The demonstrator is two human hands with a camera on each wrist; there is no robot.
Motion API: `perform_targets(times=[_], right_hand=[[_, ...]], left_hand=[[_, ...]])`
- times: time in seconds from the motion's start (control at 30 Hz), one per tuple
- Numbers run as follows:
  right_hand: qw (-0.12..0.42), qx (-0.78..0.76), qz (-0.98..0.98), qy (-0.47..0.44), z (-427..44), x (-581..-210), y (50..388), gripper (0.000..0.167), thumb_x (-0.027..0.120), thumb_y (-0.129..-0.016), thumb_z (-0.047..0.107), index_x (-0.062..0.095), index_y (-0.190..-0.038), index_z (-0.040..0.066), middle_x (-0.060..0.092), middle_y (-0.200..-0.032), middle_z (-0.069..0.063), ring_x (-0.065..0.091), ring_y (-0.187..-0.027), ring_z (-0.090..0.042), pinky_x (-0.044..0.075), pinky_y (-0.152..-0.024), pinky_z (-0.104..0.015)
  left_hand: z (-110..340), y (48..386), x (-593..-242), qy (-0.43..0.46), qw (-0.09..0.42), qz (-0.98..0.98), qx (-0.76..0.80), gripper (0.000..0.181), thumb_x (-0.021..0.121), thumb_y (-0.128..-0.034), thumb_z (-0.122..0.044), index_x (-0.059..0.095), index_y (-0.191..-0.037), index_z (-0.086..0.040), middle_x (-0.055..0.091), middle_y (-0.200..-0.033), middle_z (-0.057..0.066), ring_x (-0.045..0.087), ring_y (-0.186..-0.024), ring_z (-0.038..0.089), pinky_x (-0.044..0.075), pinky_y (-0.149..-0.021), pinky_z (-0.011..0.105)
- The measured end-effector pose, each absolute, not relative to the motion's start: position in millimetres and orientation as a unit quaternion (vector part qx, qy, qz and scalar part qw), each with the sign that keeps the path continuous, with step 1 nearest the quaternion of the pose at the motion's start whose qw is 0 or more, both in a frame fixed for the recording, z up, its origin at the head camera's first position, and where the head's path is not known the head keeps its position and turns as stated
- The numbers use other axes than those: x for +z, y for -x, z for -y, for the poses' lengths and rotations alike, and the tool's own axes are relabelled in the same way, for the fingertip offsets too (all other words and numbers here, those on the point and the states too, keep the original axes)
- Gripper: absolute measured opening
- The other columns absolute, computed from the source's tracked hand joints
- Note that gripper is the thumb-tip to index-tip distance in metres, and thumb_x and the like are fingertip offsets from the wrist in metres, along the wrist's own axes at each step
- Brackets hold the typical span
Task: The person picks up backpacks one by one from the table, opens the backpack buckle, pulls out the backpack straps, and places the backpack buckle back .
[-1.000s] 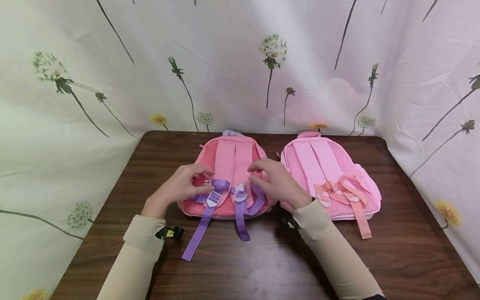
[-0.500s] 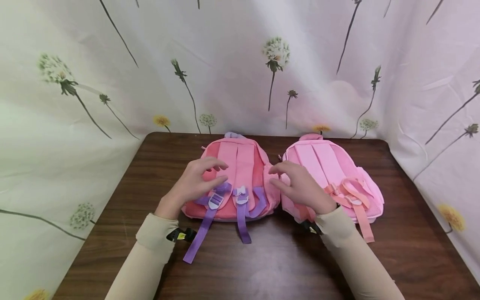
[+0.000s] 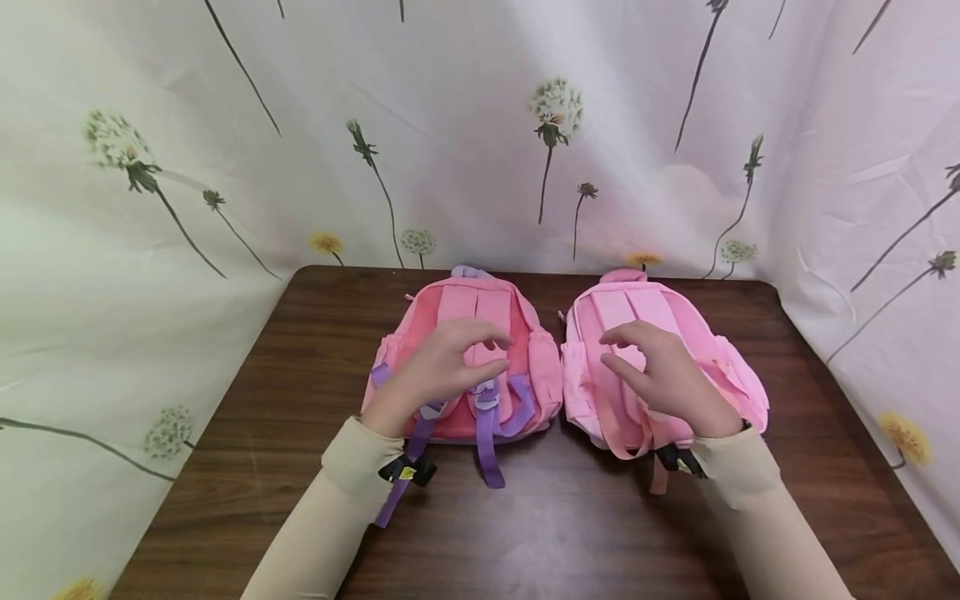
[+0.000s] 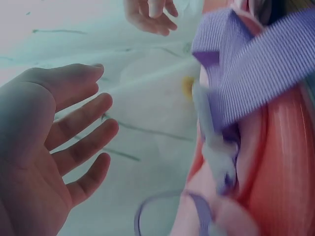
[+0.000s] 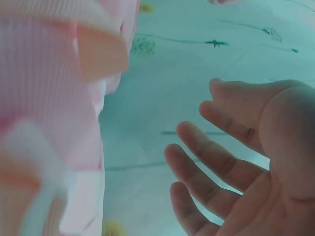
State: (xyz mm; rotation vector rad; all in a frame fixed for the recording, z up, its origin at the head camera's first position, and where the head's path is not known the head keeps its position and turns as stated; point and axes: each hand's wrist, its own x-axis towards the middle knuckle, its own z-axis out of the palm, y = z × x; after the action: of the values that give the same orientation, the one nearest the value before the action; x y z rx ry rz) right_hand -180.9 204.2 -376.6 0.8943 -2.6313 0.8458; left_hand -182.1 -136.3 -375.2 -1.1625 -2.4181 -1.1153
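Two backpacks lie side by side, straps up: a coral one [image 3: 543,367] with purple straps [image 3: 487,450] and a light pink one [image 3: 577,383] with peach straps [image 3: 658,479]. My left hand [image 3: 442,362] hovers over the coral backpack, fingers loosely bent and thumb apart, holding nothing. Above the pink backpack is my right hand [image 3: 667,375], also relaxed and holding nothing. In the left wrist view a purple strap [image 4: 266,69] and white buckle [image 4: 214,142] are beside the hand [image 4: 54,132]. The right wrist view shows the hand [image 5: 246,147] apart from a peach strap [image 5: 101,51].
The backpacks rest on a dark wooden table [image 3: 525,533], near its back edge. Behind it and along both sides hangs a pale cloth [image 3: 465,142] printed with dandelions.
Both hands have moved to the right, the right one from the coral backpack to over the pink one. The peach straps now hang nearer the pink backpack's front left, by my right wrist.
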Motion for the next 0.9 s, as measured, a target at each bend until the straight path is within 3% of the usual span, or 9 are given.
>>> perform_targets(times=[0.37, 0.53, 0.67, 0.9], right_hand=[[0.174, 0.269, 0.910, -0.263, -247.8, -370.4, 174.0, 0.023, 0.081, -0.090, 0.005, 0.073, -0.111, 0.004, 0.076, -0.104, -0.011, 0.069, -0.093, -0.025, 0.052, -0.082, -0.041], [0.177, 0.259, 0.920, -0.235, -266.1, -368.2, 169.5, 0.023, 0.081, -0.089, 0.003, 0.073, -0.110, 0.003, 0.075, -0.103, -0.013, 0.070, -0.094, -0.031, 0.054, -0.082, -0.051], [0.168, 0.251, 0.924, -0.232, -277.5, -369.4, 170.5, 0.020, 0.080, -0.090, 0.004, 0.074, -0.109, 0.004, 0.075, -0.102, -0.013, 0.071, -0.093, -0.033, 0.056, -0.082, -0.057], [0.099, 0.244, 0.935, -0.236, -283.7, -374.2, 174.4, 0.017, 0.079, -0.093, 0.007, 0.074, -0.109, 0.005, 0.076, -0.102, -0.011, 0.072, -0.091, -0.030, 0.059, -0.077, -0.055]], left_hand=[[99.5, 183.0, -369.8, 0.450, 0.109, 0.808, -0.364, 0.022, 0.080, -0.0930, -0.012, 0.077, -0.113, -0.004, 0.076, -0.107, 0.005, 0.070, -0.097, 0.017, 0.058, -0.090, 0.036], [83.9, 177.7, -366.5, 0.461, 0.100, 0.812, -0.343, 0.022, 0.080, -0.0942, -0.016, 0.077, -0.113, -0.006, 0.076, -0.109, 0.004, 0.070, -0.097, 0.015, 0.055, -0.090, 0.026], [69.5, 173.2, -363.7, 0.452, 0.074, 0.827, -0.325, 0.023, 0.078, -0.0961, -0.021, 0.077, -0.116, -0.009, 0.075, -0.108, 0.001, 0.069, -0.098, 0.014, 0.054, -0.089, 0.025], [44.6, 167.6, -362.1, 0.446, 0.026, 0.847, -0.289, 0.024, 0.075, -0.0989, -0.025, 0.077, -0.119, -0.012, 0.077, -0.114, -0.001, 0.069, -0.106, 0.014, 0.051, -0.097, 0.031]])
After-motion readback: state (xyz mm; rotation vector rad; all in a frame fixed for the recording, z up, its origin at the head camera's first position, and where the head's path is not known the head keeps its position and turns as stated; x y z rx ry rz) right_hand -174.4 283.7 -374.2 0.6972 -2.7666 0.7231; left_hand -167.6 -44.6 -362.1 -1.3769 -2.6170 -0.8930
